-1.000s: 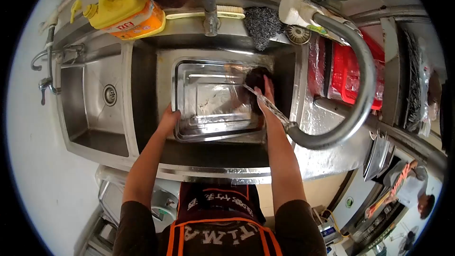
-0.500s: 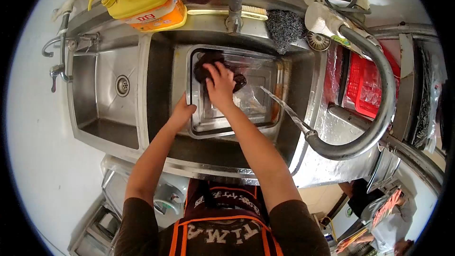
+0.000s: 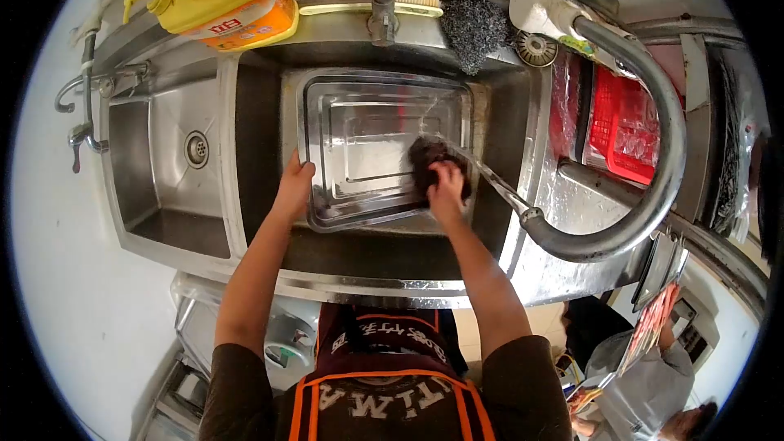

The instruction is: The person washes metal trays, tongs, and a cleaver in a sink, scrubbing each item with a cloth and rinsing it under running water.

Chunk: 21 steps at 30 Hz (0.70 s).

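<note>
A rectangular metal tray (image 3: pixel 367 151) lies in the large sink basin. My left hand (image 3: pixel 296 184) grips its left rim, fingers closed round the edge. At the tray's lower right corner my right hand (image 3: pixel 446 188) is closed on a dark, wet cloth (image 3: pixel 426 159) and presses it against the tray. From the curved metal spout (image 3: pixel 600 245) a stream of water (image 3: pixel 490 175) runs toward the cloth and splashes beside it.
Behind the basin are a yellow detergent jug (image 3: pixel 224 4), a brush (image 3: pixel 339 9), a dark scouring mesh (image 3: pixel 474 33) and a strainer (image 3: pixel 536 49). A smaller sink (image 3: pixel 175 139) is at left, a red basket (image 3: pixel 625 126) at right. Another person (image 3: pixel 645 380) holds a tray of skewers at lower right.
My right hand has swept the dark cloth from the tray's upper left to its lower right. My left hand stays on the left rim. The other person has moved further into view.
</note>
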Motion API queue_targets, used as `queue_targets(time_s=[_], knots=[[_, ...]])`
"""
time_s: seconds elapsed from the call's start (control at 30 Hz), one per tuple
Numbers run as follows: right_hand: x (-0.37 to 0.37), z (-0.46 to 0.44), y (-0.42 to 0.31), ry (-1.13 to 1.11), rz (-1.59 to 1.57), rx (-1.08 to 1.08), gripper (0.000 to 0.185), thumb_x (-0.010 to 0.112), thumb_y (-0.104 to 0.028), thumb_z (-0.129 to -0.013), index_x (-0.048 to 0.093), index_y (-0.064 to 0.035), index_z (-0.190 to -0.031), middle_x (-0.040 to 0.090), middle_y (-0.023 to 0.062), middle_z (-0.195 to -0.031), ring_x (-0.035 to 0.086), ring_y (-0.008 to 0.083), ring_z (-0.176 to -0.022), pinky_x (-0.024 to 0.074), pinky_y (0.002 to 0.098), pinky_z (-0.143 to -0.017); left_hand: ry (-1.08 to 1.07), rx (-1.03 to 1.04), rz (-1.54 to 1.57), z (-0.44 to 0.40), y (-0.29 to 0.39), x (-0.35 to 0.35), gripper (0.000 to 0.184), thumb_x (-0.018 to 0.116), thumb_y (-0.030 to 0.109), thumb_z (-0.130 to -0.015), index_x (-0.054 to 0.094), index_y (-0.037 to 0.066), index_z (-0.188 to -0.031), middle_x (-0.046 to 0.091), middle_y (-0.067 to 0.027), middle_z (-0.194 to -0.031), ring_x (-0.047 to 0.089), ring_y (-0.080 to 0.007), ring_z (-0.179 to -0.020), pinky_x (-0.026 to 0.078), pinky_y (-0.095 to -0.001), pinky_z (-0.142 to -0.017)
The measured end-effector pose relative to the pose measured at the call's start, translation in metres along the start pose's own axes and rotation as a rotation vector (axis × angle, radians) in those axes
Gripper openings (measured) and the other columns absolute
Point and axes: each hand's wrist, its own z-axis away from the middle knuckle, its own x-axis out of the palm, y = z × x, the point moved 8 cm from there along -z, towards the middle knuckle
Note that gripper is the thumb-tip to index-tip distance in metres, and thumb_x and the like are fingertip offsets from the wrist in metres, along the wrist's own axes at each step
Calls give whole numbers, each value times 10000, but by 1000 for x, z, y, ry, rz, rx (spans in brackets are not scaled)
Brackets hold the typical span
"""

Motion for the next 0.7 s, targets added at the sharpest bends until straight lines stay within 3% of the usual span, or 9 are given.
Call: queue_targets(time_s=[0.1,0.2,0.3,0.33,0.43,0.47,0.53,0.57,0.7], knots=[[-11,-9,42,262,190,105,478,525,20,-682,476,-91,-1145,438,175,-1165,402,375,-1081,324,461,-927,-40,55,-101,0,0,2,437,393,37,-795,407,37,-1232,534,-66,-1017,473,-141,-888,377,-273,-821],[1,-27,23,373,8,231,516,525,13,-687,452,-107,-1183,464,173,-1122,414,364,-1055,335,464,-886,27,37,-145,0,-3,-3,408,397,65,-801,425,43,-1207,537,-77,-1044,480,-152,-921,376,-284,-835],[34,-38,-61,159,4,130,506,554,-63,-745,426,-106,-1232,467,178,-1145,405,333,-1088,283,451,-919,-17,-50,-21,-6,-13,-3,385,423,141,-818,440,42,-1190,534,-91,-1079,482,-176,-979,368,-297,-858],[43,-29,-94,218,-36,13,498,557,-54,-740,441,-122,-1220,442,176,-1165,392,344,-1088,279,455,-935,-24,-50,-22,-5,-9,1,385,423,141,-818,440,42,-1190,534,-91,-1079,482,-176,-979,368,-297,-858],[64,-4,-158,94,-138,0,507,577,-28,-726,460,-166,-1199,398,160,-1206,383,352,-1082,315,453,-915,42,-89,48,-12,-7,-7,555,476,394,-865,405,-6,-1243,509,-119,-1164,446,-204,-1099,318,-299,-934],[69,7,-170,54,-174,7,511,586,-19,-716,469,-180,-1186,381,146,-1218,384,347,-1075,346,454,-883,126,-70,23,4,25,6,496,485,393,-883,442,38,-1227,532,-86,-1125,506,-174,-1007,388,-291,-861],[72,23,-193,-69,-219,-74,513,605,-32,-702,480,-181,-1177,402,140,-1201,389,341,-1075,355,469,-868,105,-67,-90,-1,27,-1,680,467,456,-874,315,-38,-1315,396,-166,-1313,358,-231,-1217,269,-302,-992],[68,27,-204,-118,-206,-135,480,617,-70,-693,503,-179,-1146,431,119,-1175,403,322,-1070,377,469,-829,132,-54,-47,-14,17,-10,515,460,404,-896,430,26,-1244,526,-87,-1119,492,-174,-1007,370,-283,-873],[56,32,-180,-289,53,-171,428,631,-152,-679,543,-173,-1097,467,71,-1146,424,273,-1062,398,451,-795,122,61,-174,-28,8,-22,441,430,357,-922,466,15,-1199,552,-70,-1071,515,-150,-947,394,-274,-831]])
